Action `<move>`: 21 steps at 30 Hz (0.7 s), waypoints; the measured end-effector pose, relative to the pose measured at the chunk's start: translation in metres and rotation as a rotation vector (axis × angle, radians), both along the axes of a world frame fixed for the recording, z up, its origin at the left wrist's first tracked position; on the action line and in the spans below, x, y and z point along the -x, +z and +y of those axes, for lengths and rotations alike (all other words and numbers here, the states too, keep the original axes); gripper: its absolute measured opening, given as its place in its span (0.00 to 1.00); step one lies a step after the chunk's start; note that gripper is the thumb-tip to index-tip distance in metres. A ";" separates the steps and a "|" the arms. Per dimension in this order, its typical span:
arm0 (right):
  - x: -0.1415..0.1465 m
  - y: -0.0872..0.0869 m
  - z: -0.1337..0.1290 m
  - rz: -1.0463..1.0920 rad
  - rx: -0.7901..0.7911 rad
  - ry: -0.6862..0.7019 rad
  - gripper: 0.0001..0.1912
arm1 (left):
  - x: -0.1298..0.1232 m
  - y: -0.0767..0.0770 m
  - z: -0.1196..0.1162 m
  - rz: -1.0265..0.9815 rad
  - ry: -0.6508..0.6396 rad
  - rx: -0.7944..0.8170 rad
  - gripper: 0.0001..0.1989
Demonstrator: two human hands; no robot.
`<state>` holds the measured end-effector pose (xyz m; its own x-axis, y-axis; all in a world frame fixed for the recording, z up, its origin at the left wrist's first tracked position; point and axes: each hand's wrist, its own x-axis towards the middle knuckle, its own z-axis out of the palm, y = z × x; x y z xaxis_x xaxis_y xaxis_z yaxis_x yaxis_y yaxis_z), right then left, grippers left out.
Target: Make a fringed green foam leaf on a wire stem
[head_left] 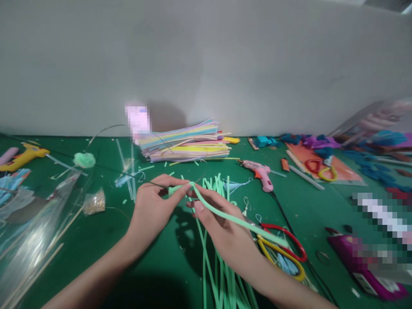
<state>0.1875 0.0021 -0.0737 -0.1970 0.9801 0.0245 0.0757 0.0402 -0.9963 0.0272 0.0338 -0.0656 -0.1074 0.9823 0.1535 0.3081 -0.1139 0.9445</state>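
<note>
My left hand (157, 204) is closed, thumb and fingers pinching the end of a light green strip (231, 218) at the centre of the view. A thin dark wire runs leftward from this hand. My right hand (222, 219) is closed around the same strip just to the right, its fingers bent near my left fingertips. The strip arches up between the hands and trails over my right hand toward the lower right. Beneath my hands, a loose bunch of green strips (222, 274) lies on the green table (154, 266).
A pastel strip bundle (186, 143) lies against the wall. Right of it are a pink glue gun (262, 174) and red-and-yellow scissors (298, 253). At left are a yellow glue gun (27, 156), a green pompom (84, 160) and clear plastic bags (45, 223).
</note>
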 end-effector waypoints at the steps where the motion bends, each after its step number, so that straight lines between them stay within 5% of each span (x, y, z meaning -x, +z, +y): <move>1: 0.000 -0.001 0.000 0.046 0.023 0.005 0.20 | 0.000 -0.001 0.000 -0.005 0.000 -0.020 0.03; 13: 0.004 -0.006 0.003 0.100 0.046 -0.023 0.23 | 0.001 -0.005 0.001 0.158 0.018 -0.020 0.07; 19: -0.035 0.013 0.030 -0.539 -0.324 0.242 0.19 | 0.012 -0.004 0.015 -0.180 -0.045 0.187 0.14; 21: -0.058 0.018 0.041 -0.767 -0.368 0.082 0.16 | 0.015 -0.003 0.017 -0.288 -0.052 0.209 0.16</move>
<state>0.2456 0.0430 -0.0556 -0.3595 0.9176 0.1693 0.7063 0.3862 -0.5933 0.0121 0.0512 -0.0685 -0.0661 0.9946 -0.0804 0.0243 0.0822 0.9963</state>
